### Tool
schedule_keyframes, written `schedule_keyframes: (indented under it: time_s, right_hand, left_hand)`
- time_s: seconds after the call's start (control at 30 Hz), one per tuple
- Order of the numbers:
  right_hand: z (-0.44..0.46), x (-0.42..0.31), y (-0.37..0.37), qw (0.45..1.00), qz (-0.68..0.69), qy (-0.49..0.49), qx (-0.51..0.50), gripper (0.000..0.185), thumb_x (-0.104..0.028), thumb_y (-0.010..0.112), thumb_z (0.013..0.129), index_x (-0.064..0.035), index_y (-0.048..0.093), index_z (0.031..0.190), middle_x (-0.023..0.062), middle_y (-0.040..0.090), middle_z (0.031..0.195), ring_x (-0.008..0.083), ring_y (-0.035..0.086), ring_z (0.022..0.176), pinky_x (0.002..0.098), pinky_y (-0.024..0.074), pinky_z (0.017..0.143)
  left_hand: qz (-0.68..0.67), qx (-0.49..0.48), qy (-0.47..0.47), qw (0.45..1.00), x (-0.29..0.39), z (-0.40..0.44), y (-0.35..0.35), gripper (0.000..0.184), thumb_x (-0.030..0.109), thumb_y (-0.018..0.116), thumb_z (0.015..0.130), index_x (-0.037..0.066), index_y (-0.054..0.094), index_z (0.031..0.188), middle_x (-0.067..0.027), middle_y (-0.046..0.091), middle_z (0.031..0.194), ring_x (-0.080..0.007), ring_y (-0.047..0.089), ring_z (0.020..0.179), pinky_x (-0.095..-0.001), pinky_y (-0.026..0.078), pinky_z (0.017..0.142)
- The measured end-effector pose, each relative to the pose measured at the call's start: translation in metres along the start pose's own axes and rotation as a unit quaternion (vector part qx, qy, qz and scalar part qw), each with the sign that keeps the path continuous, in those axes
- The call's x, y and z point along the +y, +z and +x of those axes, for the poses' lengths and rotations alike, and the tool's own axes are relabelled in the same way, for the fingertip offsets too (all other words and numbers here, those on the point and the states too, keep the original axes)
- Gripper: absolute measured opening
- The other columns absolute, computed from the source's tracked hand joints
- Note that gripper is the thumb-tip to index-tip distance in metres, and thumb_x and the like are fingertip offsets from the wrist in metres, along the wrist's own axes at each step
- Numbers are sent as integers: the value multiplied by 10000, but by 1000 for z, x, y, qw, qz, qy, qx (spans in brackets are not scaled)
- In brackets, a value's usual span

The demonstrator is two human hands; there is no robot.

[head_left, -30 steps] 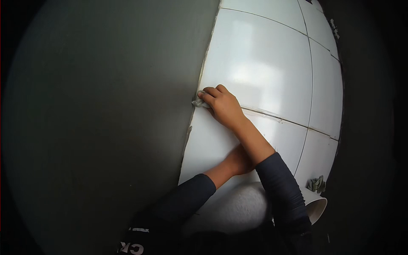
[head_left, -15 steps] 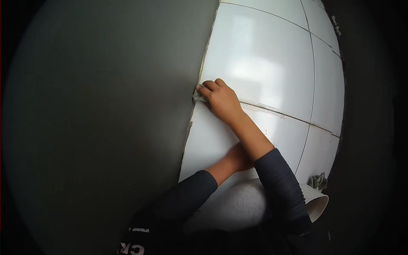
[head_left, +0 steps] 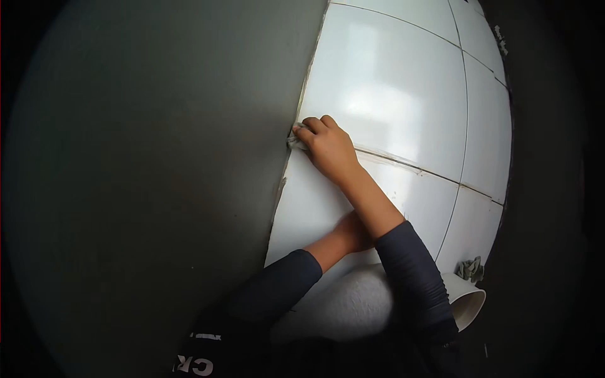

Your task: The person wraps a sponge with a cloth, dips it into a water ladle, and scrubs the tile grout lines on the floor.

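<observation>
At the tiles' edge [head_left: 309, 73], cloth [head_left: 297, 142] is pinched beneath the right hand [head_left: 329, 145], beyond the left hand [head_left: 358, 232], whose state is unclear.

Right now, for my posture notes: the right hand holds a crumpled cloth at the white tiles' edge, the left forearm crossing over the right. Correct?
Not quite: the head view shows the left forearm crossing beneath the right forearm, not over it. The right hand holds a crumpled cloth at the edge of the white tiles.

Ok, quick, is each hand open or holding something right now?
Right hand: closed on a crumpled grey cloth.
Left hand: cannot be told, mostly hidden behind the right forearm.
</observation>
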State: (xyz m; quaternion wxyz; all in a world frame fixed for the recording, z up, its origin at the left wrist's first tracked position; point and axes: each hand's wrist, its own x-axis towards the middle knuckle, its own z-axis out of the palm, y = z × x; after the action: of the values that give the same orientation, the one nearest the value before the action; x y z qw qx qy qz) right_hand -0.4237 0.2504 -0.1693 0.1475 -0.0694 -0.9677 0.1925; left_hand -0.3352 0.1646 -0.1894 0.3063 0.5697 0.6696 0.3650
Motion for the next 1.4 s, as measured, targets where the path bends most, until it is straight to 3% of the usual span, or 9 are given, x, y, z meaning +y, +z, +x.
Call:
schedule_keyframes:
  time_s: [0.33, 0.47, 0.6, 0.67, 0.7, 0.8, 0.87, 1.0, 1.4]
  right_hand:
    - [-40, 36, -36, 999, -4, 4, -32, 377, -37, 662, 729, -119, 678, 1096, 30, 636, 1086, 221, 575, 911, 334, 540, 761]
    - [-11, 9, -5, 998, -13, -38, 38, 289, -52, 623, 766, -96, 677, 1046, 43, 626, 1000, 228, 573, 895, 327, 556, 691]
    - [-10, 10, -9, 1000, 11, -16, 12, 289, -49, 627, 766, -101, 675, 1046, 39, 627, 985, 223, 574, 897, 330, 560, 685]
    - [-23, 25, -28, 999, 30, 4, -35, 369, -49, 712, 716, -128, 677, 1075, 22, 640, 1076, 215, 580, 908, 339, 544, 751]
    - [-33, 34, -33, 999, 25, -2, -28, 400, -35, 720, 695, -127, 678, 1082, 22, 645, 1069, 221, 586, 896, 337, 545, 752]
    - [-42, 42, -43, 999, 6, -12, -32, 438, -14, 717, 668, -110, 676, 1094, 30, 645, 1075, 226, 585, 894, 332, 536, 768]
    - [-31, 34, -31, 999, 12, -18, -27, 428, -17, 710, 675, -106, 675, 1093, 31, 643, 1078, 227, 581, 896, 334, 534, 770]
    - [1, 3, -4, 1000, 12, -11, -20, 347, -49, 669, 739, -107, 670, 1081, 31, 632, 1093, 226, 569, 908, 335, 532, 778]
    - [-25, 22, -19, 999, 17, -49, 2, 356, -33, 636, 738, -96, 670, 1086, 52, 630, 1078, 237, 574, 916, 327, 554, 732]
  left_hand:
    - [239, -5, 96, 966, -11, -5, 12, 178, 204, 541, 869, 62, 613, 949, -127, 629, 1049, -303, 567, 1025, -404, 411, 943]
    - [5, -47, -51, 998, 1, 2, -2, 218, 267, 548, 886, 77, 599, 981, -112, 614, 1092, -275, 555, 1047, -391, 412, 944]
    - [5, -31, -24, 999, -5, -1, 5, 270, 213, 498, 917, 16, 549, 1094, -169, 602, 1126, -314, 542, 1100, -414, 386, 993]
    - [222, -64, 26, 973, -15, 3, 21, 261, 233, 549, 857, 51, 606, 1036, -124, 618, 1074, -287, 549, 1058, -433, 392, 948]
    - [302, 55, 121, 944, -13, -4, 18, 99, 178, 584, 779, 134, 661, 734, -14, 625, 971, -166, 546, 945, -375, 389, 741]
    - [281, 78, 142, 946, -9, -7, 13, 133, 192, 590, 768, 142, 650, 659, 5, 618, 986, -157, 531, 956, -389, 387, 746]
    - [275, -84, 58, 956, -8, -3, 12, 226, 251, 573, 833, 106, 642, 991, -72, 636, 1055, -220, 545, 1068, -414, 394, 922]
    - [15, 0, -18, 1000, -3, -1, 1, 291, 301, 548, 899, 63, 586, 1061, -127, 624, 1080, -287, 558, 1062, -389, 405, 967]
    - [146, -69, 12, 987, 2, 4, -3, 243, 246, 523, 878, 66, 604, 1020, -96, 616, 1083, -268, 536, 1076, -411, 395, 953]
